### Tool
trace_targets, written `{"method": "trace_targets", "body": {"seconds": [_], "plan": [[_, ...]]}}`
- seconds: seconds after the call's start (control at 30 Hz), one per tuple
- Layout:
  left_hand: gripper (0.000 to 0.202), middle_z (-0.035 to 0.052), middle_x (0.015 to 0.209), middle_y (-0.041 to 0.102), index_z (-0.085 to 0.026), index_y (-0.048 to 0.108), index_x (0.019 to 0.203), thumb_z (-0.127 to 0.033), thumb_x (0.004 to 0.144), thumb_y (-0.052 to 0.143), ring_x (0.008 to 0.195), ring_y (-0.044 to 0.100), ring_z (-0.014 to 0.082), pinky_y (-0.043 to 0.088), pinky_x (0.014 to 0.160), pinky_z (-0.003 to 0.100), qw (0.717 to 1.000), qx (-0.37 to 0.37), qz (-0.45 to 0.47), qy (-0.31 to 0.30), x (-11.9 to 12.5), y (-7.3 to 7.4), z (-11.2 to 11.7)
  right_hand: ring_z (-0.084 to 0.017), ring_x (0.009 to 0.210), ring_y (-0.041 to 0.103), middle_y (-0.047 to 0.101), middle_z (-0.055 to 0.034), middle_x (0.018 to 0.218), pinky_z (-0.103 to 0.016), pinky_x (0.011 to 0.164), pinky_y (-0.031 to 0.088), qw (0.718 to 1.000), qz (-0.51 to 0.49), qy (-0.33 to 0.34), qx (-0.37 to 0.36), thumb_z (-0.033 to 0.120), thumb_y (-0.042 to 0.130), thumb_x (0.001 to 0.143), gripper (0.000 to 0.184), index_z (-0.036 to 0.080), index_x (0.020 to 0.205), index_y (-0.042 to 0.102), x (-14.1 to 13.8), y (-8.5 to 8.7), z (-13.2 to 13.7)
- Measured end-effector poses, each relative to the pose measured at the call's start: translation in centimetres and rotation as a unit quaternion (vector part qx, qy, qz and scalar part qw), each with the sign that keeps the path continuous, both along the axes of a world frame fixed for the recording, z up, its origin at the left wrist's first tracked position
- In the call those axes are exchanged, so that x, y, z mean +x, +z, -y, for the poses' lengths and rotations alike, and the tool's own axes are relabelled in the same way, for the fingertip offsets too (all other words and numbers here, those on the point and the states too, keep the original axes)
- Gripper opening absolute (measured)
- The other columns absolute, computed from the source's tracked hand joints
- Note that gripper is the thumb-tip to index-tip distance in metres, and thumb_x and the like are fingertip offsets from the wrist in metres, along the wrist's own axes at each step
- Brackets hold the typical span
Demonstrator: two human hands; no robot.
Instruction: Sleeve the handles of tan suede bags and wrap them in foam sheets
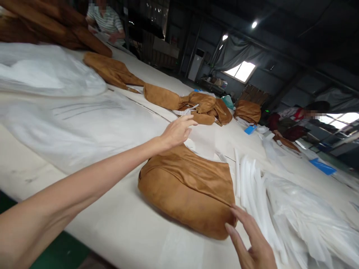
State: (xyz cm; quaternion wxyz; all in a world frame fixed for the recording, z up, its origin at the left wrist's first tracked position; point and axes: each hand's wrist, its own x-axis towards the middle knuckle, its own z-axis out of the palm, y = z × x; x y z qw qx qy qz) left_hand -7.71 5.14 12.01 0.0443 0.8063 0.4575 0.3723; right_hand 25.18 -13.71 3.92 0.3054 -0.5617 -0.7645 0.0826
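Tan bag [186, 188] is lying on the white bench [117, 220], front and centre, right between the two grips. Rounded side is facing the wearer; straighter, creased part is pointing away. Left grip [177, 132] is hovering just past the bag's far left edge, wrist crossing over that corner in view. Its fingers are spreading loosely, slightly bent, holding nothing. Right grip [254, 239] is sitting at the bag's near right corner: thumb and forefinger are standing apart with the corner showing between them, forefinger lying along the right edge, thumb tip at the lower rim. Contact there is looking likely, but blur is making it hard to confirm.

White strips [249, 183] are lying just right of the bag, running lengthwise past the right grip. Clear plastic bags [311, 220] are piling up beyond those. More plastic sheeting [84, 123] is covering the bench on the left. Ahead of the left grip, more brown bags [207, 106] are lying in a loose row, well clear of the right grip. A blue piece [250, 129] is lying farther right. Person in a striped shirt [108, 24] is working at the far left end.
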Motion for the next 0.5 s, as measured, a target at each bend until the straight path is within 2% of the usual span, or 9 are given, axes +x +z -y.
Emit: {"method": "trace_targets", "body": {"seconds": [0.03, 0.1, 0.17, 0.23, 0.3, 0.33, 0.4, 0.43, 0.5], "plan": [[0.035, 0.0104, 0.139, 0.055, -0.020, 0.059, 0.126, -0.034, 0.095, 0.053, 0.125, 0.053, 0.0238, 0.037, 0.111, 0.046, 1.000, -0.007, -0.006, 0.000, -0.7, -0.4, 0.6, -0.026, 0.124, 0.058, 0.060, -0.0095, 0.135, -0.040, 0.104, 0.049, 0.998, 0.038, 0.008, 0.039, 0.037, 0.058, 0.093, 0.041, 0.023, 0.132, 0.056, 0.0, -0.1, -0.7], [0.040, 0.0087, 0.143, 0.053, -0.023, 0.055, 0.132, -0.039, 0.096, 0.051, 0.130, 0.048, 0.0234, 0.031, 0.114, 0.042, 0.997, -0.041, -0.052, -0.033, -2.1, -2.0, 2.9, -0.029, 0.131, 0.051, 0.050, -0.0117, 0.145, -0.046, 0.106, 0.047, 0.990, 0.114, 0.028, 0.071, 0.039, 0.058, 0.092, 0.056, 0.023, 0.144, 0.042, -0.1, -0.5, -1.7], [0.063, 0.0111, 0.149, 0.046, -0.023, 0.042, 0.144, -0.053, 0.090, 0.057, 0.138, 0.038, 0.0288, 0.024, 0.116, 0.047, 0.982, -0.095, -0.136, -0.092, -3.3, -4.2, 5.8, -0.034, 0.134, 0.046, 0.042, -0.0141, 0.151, -0.050, 0.102, 0.049, 0.980, 0.180, 0.047, 0.069, 0.040, 0.062, 0.088, 0.074, 0.023, 0.152, 0.028, -0.4, -1.0, -2.2], [0.097, 0.0154, 0.154, 0.037, -0.023, 0.025, 0.152, -0.064, 0.076, 0.068, 0.140, 0.032, 0.0348, 0.020, 0.115, 0.052, 0.962, -0.128, -0.202, -0.132, -4.2, -6.1, 8.5, -0.037, 0.128, 0.051, 0.045, -0.0165, 0.147, -0.051, 0.094, 0.053, 0.974, 0.218, 0.044, 0.044, 0.039, 0.068, 0.081, 0.092, 0.023, 0.155, 0.017, -0.6, -1.8, -2.6], [0.116, 0.0173, 0.149, 0.040, -0.024, 0.017, 0.154, -0.060, 0.064, 0.081, 0.132, 0.040, 0.0358, 0.025, 0.111, 0.049, 0.956, -0.130, -0.226, -0.137, -4.6, -7.4, 10.2, -0.036, 0.114, 0.059, 0.055, -0.0166, 0.134, -0.050, 0.085, 0.055, 0.974, 0.225, 0.023, 0.014, 0.036, 0.073, 0.075, 0.099, 0.022, 0.155, 0.016, -0.6, -2.5, -3.0], [0.121, 0.0171, 0.142, 0.045, -0.023, 0.017, 0.154, -0.055, 0.060, 0.085, 0.124, 0.046, 0.0343, 0.029, 0.107, 0.046, 0.956, -0.126, -0.231, -0.131, -4.7, -7.7, 10.7, -0.035, 0.108, 0.062, 0.058, -0.0154, 0.126, -0.048, 0.083, 0.056, 0.975, 0.223, 0.016, 0.006, 0.034, 0.074, 0.073, 0.097, 0.022, 0.153, 0.020, -0.6, -2.8, -3.3], [0.122, 0.0146, 0.126, 0.053, -0.019, 0.019, 0.153, -0.048, 0.058, 0.089, 0.107, 0.052, 0.0301, 0.034, 0.097, 0.041, 0.958, -0.118, -0.235, -0.118, -4.7, -7.9, 10.8, -0.032, 0.098, 0.064, 0.062, -0.0123, 0.112, -0.046, 0.080, 0.055, 0.977, 0.215, 0.016, 0.009, 0.035, 0.075, 0.073, 0.080, 0.021, 0.142, 0.036, -0.1, -3.3, -3.7], [0.117, 0.0132, 0.119, 0.055, -0.017, 0.021, 0.151, -0.046, 0.059, 0.088, 0.101, 0.052, 0.0285, 0.035, 0.094, 0.039, 0.959, -0.112, -0.231, -0.117, -4.7, -7.9, 10.6, -0.031, 0.094, 0.064, 0.063, -0.0104, 0.105, -0.045, 0.078, 0.055, 0.978, 0.208, 0.025, 0.017, 0.037, 0.075, 0.073, 0.069, 0.021, 0.132, 0.044, 0.3, -3.4, -3.9], [0.100, 0.0104, 0.111, 0.055, -0.018, 0.032, 0.145, -0.046, 0.065, 0.084, 0.096, 0.051, 0.0267, 0.035, 0.090, 0.037, 0.966, -0.094, -0.204, -0.131, -4.7, -7.7, 10.2, -0.027, 0.087, 0.064, 0.062, -0.0065, 0.095, -0.040, 0.074, 0.055, 0.981, 0.186, 0.041, 0.021, 0.042, 0.074, 0.075, 0.050, 0.022, 0.114, 0.050, 1.0, -3.2, -4.1]]}}
